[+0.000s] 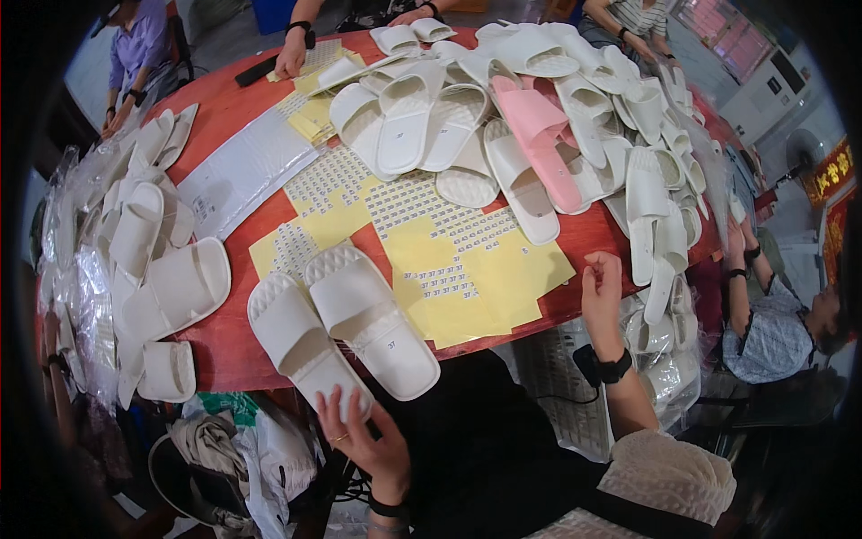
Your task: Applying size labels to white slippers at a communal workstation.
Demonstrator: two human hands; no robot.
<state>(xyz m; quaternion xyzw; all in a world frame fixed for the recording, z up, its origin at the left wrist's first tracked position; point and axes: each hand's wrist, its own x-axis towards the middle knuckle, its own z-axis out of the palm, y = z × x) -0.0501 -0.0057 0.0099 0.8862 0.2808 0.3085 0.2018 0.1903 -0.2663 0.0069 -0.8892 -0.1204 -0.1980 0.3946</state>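
Note:
A pair of white slippers lies near the table's front edge, a left slipper [301, 337] and a right slipper [373, 323], toes pointing away from me. The right one bears a small printed sticker [391, 345] on its insole. My left hand [364, 442] has its fingers spread, their tips at the heel of the left slipper. Curled fingers close my right hand [603, 292], raised by the table edge; anything pinched in it is too small to make out. Between the hands and the far pile lie yellow sticker sheets [489, 305], partly peeled.
A heap of white slippers [409, 117] with a pink slipper [536, 144] covers the far right of the red table [235, 355]. More slippers [184, 287] and clear plastic bags [94, 305] crowd the left. Other people's hands [290, 56] are around the table.

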